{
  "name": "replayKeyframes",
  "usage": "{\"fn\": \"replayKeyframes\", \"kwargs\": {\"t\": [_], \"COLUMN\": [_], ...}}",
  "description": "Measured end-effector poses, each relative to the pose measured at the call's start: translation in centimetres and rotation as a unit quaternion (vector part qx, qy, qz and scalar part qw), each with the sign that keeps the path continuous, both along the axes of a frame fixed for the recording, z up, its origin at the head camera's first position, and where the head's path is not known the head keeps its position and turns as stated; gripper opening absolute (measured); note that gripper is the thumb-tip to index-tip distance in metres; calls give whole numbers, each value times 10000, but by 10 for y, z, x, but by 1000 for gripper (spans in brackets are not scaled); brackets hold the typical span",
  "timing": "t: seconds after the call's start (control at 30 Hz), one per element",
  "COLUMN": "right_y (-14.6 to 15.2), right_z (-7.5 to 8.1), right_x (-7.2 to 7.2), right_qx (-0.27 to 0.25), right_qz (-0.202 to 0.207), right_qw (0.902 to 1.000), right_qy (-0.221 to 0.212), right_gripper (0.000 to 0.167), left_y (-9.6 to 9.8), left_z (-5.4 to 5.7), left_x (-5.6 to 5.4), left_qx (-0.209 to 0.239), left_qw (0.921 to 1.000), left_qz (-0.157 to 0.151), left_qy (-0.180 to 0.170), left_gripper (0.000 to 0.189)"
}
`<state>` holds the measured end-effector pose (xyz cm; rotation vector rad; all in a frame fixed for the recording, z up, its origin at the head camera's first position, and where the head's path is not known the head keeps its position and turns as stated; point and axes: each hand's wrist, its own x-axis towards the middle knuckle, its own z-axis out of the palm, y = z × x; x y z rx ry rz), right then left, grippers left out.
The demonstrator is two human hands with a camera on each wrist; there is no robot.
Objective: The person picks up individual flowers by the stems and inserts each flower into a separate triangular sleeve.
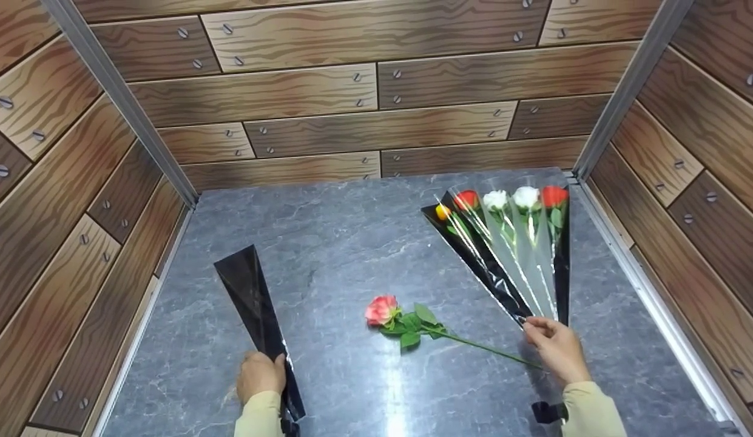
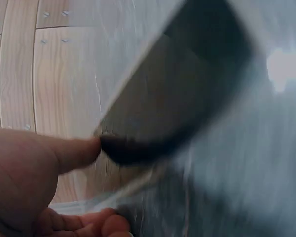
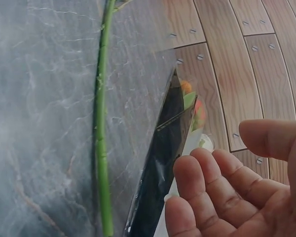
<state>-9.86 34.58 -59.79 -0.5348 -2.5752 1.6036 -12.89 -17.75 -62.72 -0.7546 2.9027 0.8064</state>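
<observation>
A black flower sleeve slants up from my left hand, which grips it near its lower end. Close up in the left wrist view, the thumb presses the edge of the sleeve, which is blurred. My right hand is at the lower end of several wrapped roses fanned out on the right. In the right wrist view its thumb stands apart from the relaxed fingers, with nothing between. A pink rose with a green stem lies unwrapped between the hands.
The grey marble-patterned table has wood-patterned walls at the back and both sides. Metal rails run along the side edges. Red, white and orange-yellow blooms show in the wrapped roses.
</observation>
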Motion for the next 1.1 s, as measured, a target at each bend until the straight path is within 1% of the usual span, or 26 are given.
{"fn": "replayKeyframes", "kwargs": {"t": [0.17, 0.33, 0.5, 0.57, 0.63, 0.73, 0.8, 0.87, 0.93, 1.0, 1.07, 1.1], "right_y": [1, 3, 4, 4, 3, 0, -5, -12, -22, -33, -45, -51], "right_z": [-2, -3, -3, -3, -3, -4, -4, -4, -3, -1, 2, 5], "right_x": [4, 5, 6, 7, 7, 7, 7, 7, 6, 4, 2, 1], "right_qx": [-142, -131, -23, -51, -109, -264, -363, -497, -566, -638, -641, -641], "right_qz": [-45, -71, -34, -33, -28, -29, -6, 37, 144, 287, 479, 596], "right_qw": [9999, 9999, 9999, 9999, 9998, 9995, 9992, 9985, 9979, 9968, 9955, 9947], "right_qy": [4, 45, 108, 153, 179, 183, 179, 209, 274, 388, 512, 547], "right_gripper": [38, 38, 36, 35, 35, 34, 34, 32, 30, 27, 25, 25], "left_y": [3, 5, 9, 10, 11, 14, 19, 28, 39, 53, 69, 77], "left_z": [-4, -7, -9, -10, -11, -11, -8, -3, 5, 16, 28, 35], "left_x": [1, 4, 5, 5, 6, 5, 4, 2, 0, 0, 1, 1], "left_qx": [346, 761, 895, 949, 1103, 1528, 1901, 2318, 2779, 3167, 3342, 3376], "left_qw": [9987, 9941, 9902, 9879, 9838, 9732, 9640, 9526, 9383, 9236, 9137, 9101], "left_qz": [331, 673, 811, 939, 1089, 1237, 1191, 1106, 992, 868, 649, 497], "left_qy": [198, 392, 699, 793, 906, 1189, 1425, 1630, 1805, 1977, 2218, 2352], "left_gripper": [50, 44, 42, 42, 44, 49, 45, 38, 28, 24, 16, 13]}}
